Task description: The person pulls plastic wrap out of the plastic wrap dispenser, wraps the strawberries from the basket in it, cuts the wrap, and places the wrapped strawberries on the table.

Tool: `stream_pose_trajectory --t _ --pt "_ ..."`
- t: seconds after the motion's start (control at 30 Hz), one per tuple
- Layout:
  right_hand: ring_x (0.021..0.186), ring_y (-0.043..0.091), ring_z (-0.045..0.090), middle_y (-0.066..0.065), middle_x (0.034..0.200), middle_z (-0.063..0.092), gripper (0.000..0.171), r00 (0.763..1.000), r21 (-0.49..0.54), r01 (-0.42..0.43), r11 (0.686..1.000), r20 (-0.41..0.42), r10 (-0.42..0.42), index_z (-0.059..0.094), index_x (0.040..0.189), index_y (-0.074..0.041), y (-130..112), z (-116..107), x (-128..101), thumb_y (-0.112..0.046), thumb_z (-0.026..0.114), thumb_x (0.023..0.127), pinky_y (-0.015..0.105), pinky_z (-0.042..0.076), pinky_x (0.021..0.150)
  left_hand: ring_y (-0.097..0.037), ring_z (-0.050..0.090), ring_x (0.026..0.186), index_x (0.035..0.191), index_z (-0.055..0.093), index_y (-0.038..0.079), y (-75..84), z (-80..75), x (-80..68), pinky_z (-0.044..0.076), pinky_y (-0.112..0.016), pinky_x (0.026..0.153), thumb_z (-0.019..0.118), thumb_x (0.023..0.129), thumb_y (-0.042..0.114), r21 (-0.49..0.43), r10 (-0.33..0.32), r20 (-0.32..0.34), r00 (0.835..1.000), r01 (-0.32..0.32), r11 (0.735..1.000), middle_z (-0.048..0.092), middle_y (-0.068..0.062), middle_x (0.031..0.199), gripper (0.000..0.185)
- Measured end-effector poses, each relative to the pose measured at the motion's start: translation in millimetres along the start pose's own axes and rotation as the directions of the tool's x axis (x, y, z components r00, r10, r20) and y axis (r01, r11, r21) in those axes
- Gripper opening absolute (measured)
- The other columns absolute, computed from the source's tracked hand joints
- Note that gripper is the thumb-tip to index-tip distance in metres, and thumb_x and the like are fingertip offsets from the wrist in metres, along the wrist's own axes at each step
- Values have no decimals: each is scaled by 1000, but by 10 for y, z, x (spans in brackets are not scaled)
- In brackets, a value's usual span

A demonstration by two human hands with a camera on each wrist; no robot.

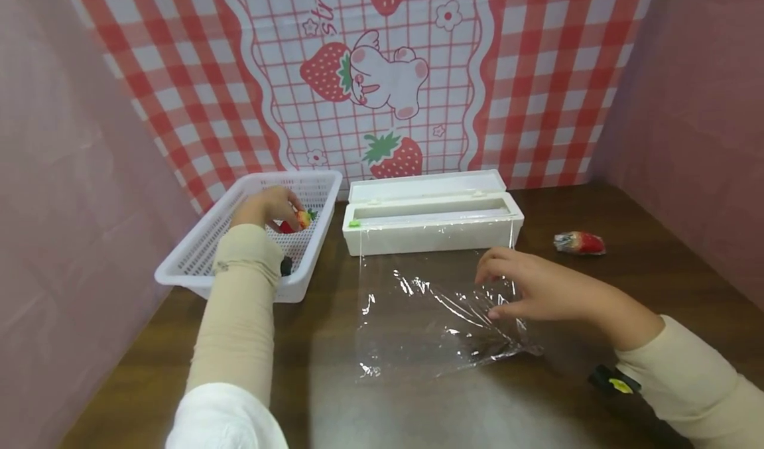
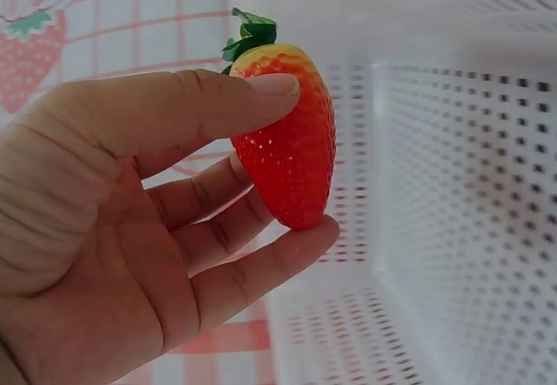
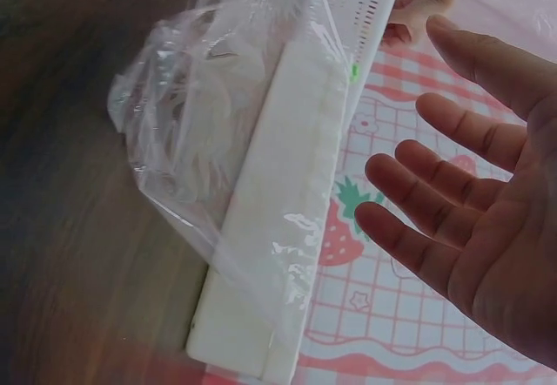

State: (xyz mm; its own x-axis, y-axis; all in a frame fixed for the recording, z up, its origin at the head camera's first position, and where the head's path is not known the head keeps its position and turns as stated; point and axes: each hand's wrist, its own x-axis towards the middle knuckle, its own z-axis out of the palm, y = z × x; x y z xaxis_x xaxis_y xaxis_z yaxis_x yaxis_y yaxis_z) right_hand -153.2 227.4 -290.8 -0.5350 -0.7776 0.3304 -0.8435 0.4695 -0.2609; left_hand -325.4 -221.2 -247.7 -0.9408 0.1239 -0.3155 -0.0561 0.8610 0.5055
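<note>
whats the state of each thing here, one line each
left hand: pinching the strawberry, inside the basket
strawberry: held, lifted, unwrapped
basket: upright on the table
cling film box: lid open
cling film sheet: pulled out from the box, lying on the table, wrinkled
right hand: fingers relaxed over the sheet; contact unclear
wrapped strawberry: lying on the table, to the right of the box

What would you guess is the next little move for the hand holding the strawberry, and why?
Probably the left hand should carry the strawberry out of the white basket and set it on the cling film. The fruit is already pinched between thumb and fingers, the film lies pulled out flat from the dispenser box, and the right hand rests open at its edge.
</note>
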Motion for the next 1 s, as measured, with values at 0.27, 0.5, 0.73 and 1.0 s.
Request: stream_pose_trajectory --t 0.27,0.5,0.73,1.0 --pt "99 12 59 -5 112 55 39 1000 -20 0 1000 -2 0 62 106 -16 -12 -25 -2 -19 85 74 36 53 83 -29 62 88 117 63 2 264 -163 -240 57 -38 77 77 78 3 140 101 -98 990 -87 986 61 -18 109 41" --pt "96 14 59 -1 112 56 38 1000 -4 21 1000 5 -21 63 107 -15 -16 -22 -12 -18 84 76 35 53 78 -29 61 88 116 65 2 464 -169 -377 56 -39 78 78 77 4 278 219 -140 966 -173 945 63 -17 107 41" --pt "95 14 57 0 112 56 38 999 1 36 999 -5 -36 63 107 -16 6 0 -48 -17 84 75 32 52 75 -26 63 82 116 65 1 698 -48 -482 56 -37 76 78 79 10 357 309 -94 946 -258 898 66 -15 102 41" --pt "95 13 56 1 111 56 39 998 6 55 998 -12 -54 63 106 -16 25 13 -64 -16 85 74 30 52 75 -22 62 84 111 69 3 893 191 -569 57 -34 76 79 79 14 361 471 -22 882 -432 826 67 -10 98 35"
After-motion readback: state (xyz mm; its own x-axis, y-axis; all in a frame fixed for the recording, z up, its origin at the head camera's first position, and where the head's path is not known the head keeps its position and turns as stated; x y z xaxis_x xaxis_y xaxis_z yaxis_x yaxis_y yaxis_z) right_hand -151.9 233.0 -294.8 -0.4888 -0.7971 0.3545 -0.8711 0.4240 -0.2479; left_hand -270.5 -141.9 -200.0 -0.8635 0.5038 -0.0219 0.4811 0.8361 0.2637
